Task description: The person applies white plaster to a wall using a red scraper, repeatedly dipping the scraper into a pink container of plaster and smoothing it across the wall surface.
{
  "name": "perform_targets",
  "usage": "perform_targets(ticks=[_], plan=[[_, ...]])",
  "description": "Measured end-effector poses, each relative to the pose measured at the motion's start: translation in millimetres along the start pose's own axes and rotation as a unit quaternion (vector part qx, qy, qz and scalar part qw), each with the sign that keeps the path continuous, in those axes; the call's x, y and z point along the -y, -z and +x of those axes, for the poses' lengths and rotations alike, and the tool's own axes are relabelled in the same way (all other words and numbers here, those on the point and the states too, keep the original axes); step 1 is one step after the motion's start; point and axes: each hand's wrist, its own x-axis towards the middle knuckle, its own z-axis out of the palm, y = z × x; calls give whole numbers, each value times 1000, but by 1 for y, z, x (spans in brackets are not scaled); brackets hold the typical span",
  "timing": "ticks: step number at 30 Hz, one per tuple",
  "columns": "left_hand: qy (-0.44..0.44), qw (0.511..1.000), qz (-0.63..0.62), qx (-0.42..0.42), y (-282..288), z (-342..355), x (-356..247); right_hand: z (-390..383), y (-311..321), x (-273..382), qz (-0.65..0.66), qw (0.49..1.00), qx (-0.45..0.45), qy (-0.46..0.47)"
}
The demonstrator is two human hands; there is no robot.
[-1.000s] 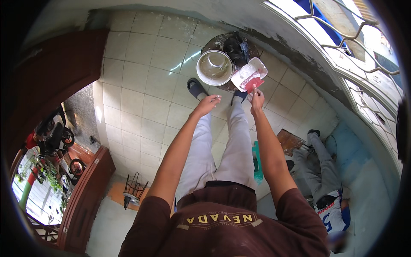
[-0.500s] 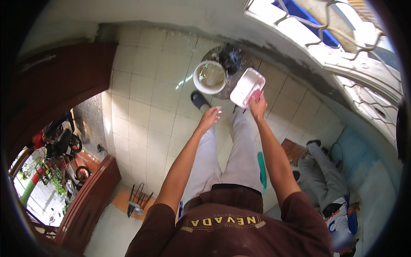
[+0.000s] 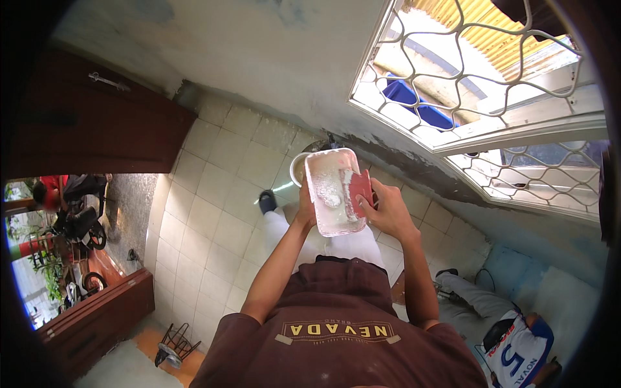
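Looks like your right hand [image 3: 387, 208] is pinching the red scraper [image 3: 364, 189] between thumb and fingers, right of the white bucket [image 3: 295, 170]. The white tray [image 3: 311, 194] is held up, hiding the bucket's right part from this angle. Your left hand [image 3: 306, 208] is on its near-left edge, fingers tucked out of sight, so can't tell how they grip. Push too hard one-sided and it could tip, dumping white paste [image 3: 328, 189].

The tiled floor [image 3: 217, 194] meets a pale plastered wall [image 3: 252, 71]. A bright, white-framed, grilled window [image 3: 466, 71] sits at upper right; a brown door [image 3: 97, 126] stands at left.
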Motion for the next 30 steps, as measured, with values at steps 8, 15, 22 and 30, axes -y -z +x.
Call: perform_targets(ticks=[8,15,22,30], plan=[[-8,988,-135,74,-26,-25,-115,23,-54,119,-190,950,-224,107],[15,992,-111,55,18,-50,-222,61,-135,205,-250,956,-142,56],[45,989,-110,87,51,-53,-289,105,-200,253,-179,969,-155,71],[51,990,-104,77,72,-51,-330,117,-236,277,-239,946,-205,81]])
